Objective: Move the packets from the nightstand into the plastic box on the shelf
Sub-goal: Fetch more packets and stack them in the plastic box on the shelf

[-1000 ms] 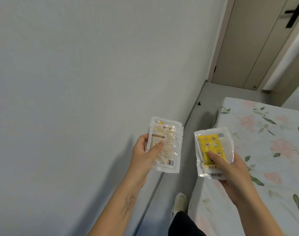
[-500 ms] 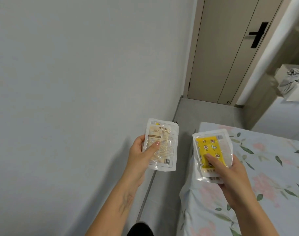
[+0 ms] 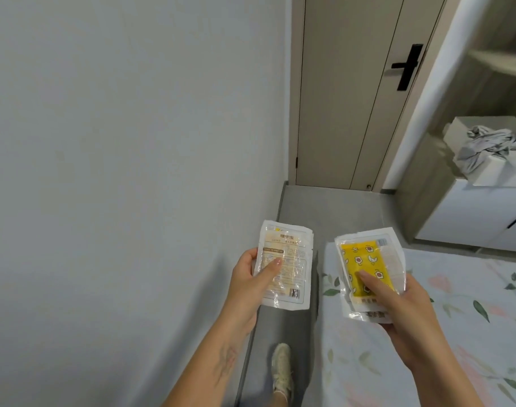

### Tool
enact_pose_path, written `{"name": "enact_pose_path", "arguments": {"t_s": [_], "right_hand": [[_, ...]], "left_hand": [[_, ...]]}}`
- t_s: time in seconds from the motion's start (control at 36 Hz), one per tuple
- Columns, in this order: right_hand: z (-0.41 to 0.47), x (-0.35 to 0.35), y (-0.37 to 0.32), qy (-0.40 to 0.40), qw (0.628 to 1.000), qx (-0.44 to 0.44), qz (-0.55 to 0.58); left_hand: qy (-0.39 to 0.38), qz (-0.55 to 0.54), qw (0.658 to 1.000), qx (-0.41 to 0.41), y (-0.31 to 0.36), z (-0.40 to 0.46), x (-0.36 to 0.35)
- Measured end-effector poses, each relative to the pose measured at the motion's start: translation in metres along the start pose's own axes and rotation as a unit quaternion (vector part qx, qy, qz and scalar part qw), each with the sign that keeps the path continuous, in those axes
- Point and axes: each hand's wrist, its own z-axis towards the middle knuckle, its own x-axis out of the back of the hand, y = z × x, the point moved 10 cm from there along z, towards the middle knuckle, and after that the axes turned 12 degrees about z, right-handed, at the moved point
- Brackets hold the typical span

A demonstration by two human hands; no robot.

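Note:
My left hand (image 3: 248, 284) holds a stack of pale, clear-wrapped packets (image 3: 292, 259) with printed text facing up, thumb pressed across the front. My right hand (image 3: 397, 306) holds a second stack of packets (image 3: 365, 259), the top one yellow with small egg-like prints, thumb on its face. Both stacks are carried at chest height above the narrow floor strip. No nightstand is in view. An open shelf unit (image 3: 491, 63) shows at the upper right; I see no plastic box in it.
A plain wall (image 3: 118, 142) runs along my left. A bed with a floral sheet (image 3: 444, 333) lies on the right. Ahead is a closed beige door (image 3: 344, 98) with a black handle. A white cabinet (image 3: 485, 212) carries a box with crumpled grey cloth (image 3: 491, 142). My shoe (image 3: 281, 365) is on the grey floor.
I have walked forward along the gap between wall and bed; the door, cabinet and shelf unit have come closer and further into view. Both hands keep the same hold on their packets.

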Motion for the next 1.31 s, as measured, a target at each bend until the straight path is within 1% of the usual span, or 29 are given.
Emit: {"name": "enact_pose_path", "arguments": {"t_s": [0.19, 0.44, 0.69, 0.94, 1.17, 1.31], "right_hand": [[0.133, -0.044, -0.042, 0.003, 1.000, 0.012, -0.006], [0.248, -0.077, -0.085, 0.011, 0.999, 0.026, 0.017], [0.321, -0.080, -0.100, 0.028, 0.999, 0.020, 0.036], [0.409, -0.072, -0.120, 0.072, 0.996, 0.023, 0.037], [0.532, -0.079, -0.165, 0.074, 0.994, 0.056, 0.057], [0.613, -0.082, -0.212, 0.086, 0.992, 0.068, 0.065]], "left_hand": [[-0.006, -0.012, 1.000, -0.014, 0.058, 0.137, -0.027], [-0.027, -0.005, 0.999, -0.031, 0.121, 0.257, -0.061], [-0.042, -0.005, 0.998, -0.035, 0.141, 0.336, -0.085], [-0.066, 0.007, 0.997, -0.027, 0.157, 0.427, -0.131], [-0.084, 0.032, 0.995, -0.039, 0.199, 0.549, -0.194], [-0.112, 0.048, 0.992, -0.033, 0.240, 0.628, -0.245]]}}
